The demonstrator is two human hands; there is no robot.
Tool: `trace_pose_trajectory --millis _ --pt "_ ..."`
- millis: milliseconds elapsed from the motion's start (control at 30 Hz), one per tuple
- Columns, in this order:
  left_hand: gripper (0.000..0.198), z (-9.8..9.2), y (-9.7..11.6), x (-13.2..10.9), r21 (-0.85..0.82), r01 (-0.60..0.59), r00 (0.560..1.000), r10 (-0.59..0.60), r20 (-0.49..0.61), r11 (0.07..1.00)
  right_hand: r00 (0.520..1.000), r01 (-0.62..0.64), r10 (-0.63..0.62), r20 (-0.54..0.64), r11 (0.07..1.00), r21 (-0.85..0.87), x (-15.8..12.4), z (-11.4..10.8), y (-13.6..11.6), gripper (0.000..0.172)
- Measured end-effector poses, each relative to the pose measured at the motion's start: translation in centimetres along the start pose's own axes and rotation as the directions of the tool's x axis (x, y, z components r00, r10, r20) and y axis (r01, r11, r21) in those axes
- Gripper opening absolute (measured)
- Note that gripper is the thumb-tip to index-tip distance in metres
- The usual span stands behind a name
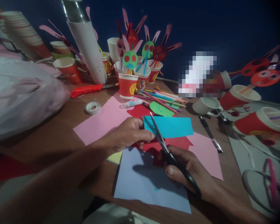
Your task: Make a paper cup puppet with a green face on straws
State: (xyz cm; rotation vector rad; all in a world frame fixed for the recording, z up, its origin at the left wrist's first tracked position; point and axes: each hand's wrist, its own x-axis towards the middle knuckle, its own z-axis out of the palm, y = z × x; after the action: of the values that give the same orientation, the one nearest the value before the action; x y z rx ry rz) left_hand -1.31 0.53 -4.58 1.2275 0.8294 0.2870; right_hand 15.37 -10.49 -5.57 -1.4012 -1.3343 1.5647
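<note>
Between thumb and fingers, my left hand [130, 132] pinches the left end of a blue paper strip [174, 127], which has dark drawn curves near that end. My right hand [189, 166] grips black-handled scissors [162, 143], their blades pointing up and left across the strip beside my left fingertips. Whether the blades are cutting into the paper I cannot tell. Below both hands lies a pale blue-grey sheet [140, 183] with a tiny blue scrap [156, 189] on it. Red paper [179, 142] and pink paper [210, 158] show beneath the strip.
Behind are colored pencils [163, 98], a glue tube [132, 104], a tape roll [92, 108] and a red utility knife [88, 90]. Red paper cups [128, 87] hold rabbit-eared paper faces. A white bag [23, 96] bulges at left; a mug [206, 106] and pen [211, 133] lie right.
</note>
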Motion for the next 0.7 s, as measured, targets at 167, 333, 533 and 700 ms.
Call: trace_pose_trajectory --millis 167,333,533,700 --pt "0.010 -0.2 -0.1 0.0 0.023 -0.001 1.000 0.001 0.007 1.000 1.000 -0.025 0.025 -0.002 1.000 0.010 0.0 0.0 -0.1 0.047" --pt "0.009 -0.3 -0.4 0.2 -0.004 0.012 1.000 -0.012 0.015 1.000 1.000 -0.024 0.024 -0.008 0.999 0.023 0.0 0.0 0.0 0.048" --pt "0.016 -0.1 -0.8 0.3 -0.082 -0.054 0.997 0.059 0.056 0.995 0.999 0.046 -0.045 -0.024 0.999 0.028 -0.1 0.1 0.7 0.040" --pt "0.018 0.1 -1.6 0.5 -0.100 -0.091 0.996 0.092 0.012 0.991 0.996 0.084 -0.083 -0.043 0.996 0.028 -0.1 0.0 0.9 0.036"
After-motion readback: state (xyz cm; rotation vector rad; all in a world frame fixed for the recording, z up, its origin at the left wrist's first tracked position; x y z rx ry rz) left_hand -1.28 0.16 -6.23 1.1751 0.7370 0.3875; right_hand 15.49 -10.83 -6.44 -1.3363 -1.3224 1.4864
